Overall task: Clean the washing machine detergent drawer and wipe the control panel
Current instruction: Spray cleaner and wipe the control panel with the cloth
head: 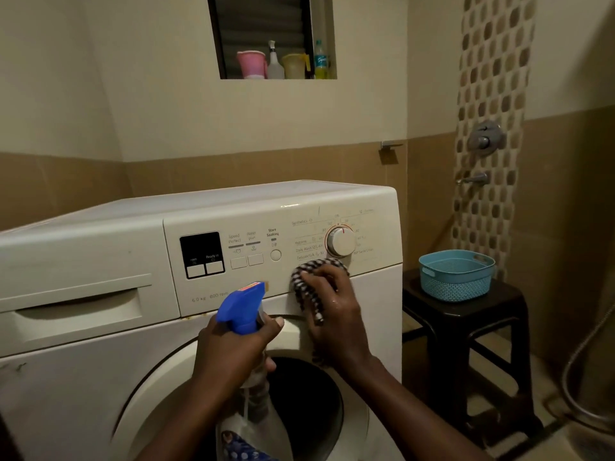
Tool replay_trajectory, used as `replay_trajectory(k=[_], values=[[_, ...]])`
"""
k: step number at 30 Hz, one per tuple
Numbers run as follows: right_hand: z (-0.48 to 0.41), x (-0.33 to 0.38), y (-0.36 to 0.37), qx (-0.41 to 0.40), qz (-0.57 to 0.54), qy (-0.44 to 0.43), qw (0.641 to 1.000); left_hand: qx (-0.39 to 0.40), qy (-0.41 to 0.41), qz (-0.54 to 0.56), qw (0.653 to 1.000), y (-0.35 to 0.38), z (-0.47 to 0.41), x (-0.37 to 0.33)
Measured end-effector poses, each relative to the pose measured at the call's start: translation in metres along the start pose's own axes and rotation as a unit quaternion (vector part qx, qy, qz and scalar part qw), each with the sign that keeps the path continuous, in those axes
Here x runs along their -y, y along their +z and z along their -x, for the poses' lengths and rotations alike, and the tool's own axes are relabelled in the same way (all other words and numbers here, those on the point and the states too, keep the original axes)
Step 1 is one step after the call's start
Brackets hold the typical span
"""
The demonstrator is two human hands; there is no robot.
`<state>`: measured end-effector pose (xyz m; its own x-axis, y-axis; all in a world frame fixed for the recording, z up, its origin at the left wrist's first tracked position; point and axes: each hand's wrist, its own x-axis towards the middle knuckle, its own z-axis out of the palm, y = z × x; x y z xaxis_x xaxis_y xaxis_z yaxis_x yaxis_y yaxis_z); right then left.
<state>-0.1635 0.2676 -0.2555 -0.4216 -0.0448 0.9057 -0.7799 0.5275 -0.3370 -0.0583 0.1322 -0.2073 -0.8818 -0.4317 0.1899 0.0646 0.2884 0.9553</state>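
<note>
A white front-loading washing machine (100,377) fills the view. Its detergent drawer (76,304) at the upper left is closed. The control panel (266,247) carries a dark display, several buttons and a white dial (340,241). My left hand (233,347) grips a spray bottle with a blue trigger head (244,307), held in front of the door and pointing at the panel. My right hand (332,311) presses a checked black-and-white cloth (304,287) against the panel's lower edge, just below the dial.
A dark plastic stool (466,327) stands right of the machine with a blue basket (456,274) on it. Shower fittings (484,138) and a hose are on the right wall. A wall niche (276,38) above holds mugs and bottles.
</note>
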Motion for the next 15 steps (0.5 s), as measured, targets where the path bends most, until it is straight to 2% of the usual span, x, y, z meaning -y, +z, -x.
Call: replay_trajectory(k=[3, 8, 12, 15], values=[[-0.023, 0.006, -0.001, 0.043, 0.019, -0.064, 0.997, -0.004, -0.009, 0.003, 1.000, -0.001, -0.003, 0.001], [-0.090, 0.023, 0.003, -0.051, 0.092, -0.031, 0.994, -0.006, 0.015, -0.009, 1.000, -0.004, -0.004, 0.003], [-0.107, 0.033, 0.018, -0.095, 0.072, 0.043, 0.992, -0.014, 0.019, 0.001, 1.000, -0.006, -0.006, 0.007], [-0.080, 0.039, 0.026, -0.043, 0.046, -0.039, 0.997, -0.014, 0.020, 0.011, 1.000, -0.009, -0.006, 0.008]])
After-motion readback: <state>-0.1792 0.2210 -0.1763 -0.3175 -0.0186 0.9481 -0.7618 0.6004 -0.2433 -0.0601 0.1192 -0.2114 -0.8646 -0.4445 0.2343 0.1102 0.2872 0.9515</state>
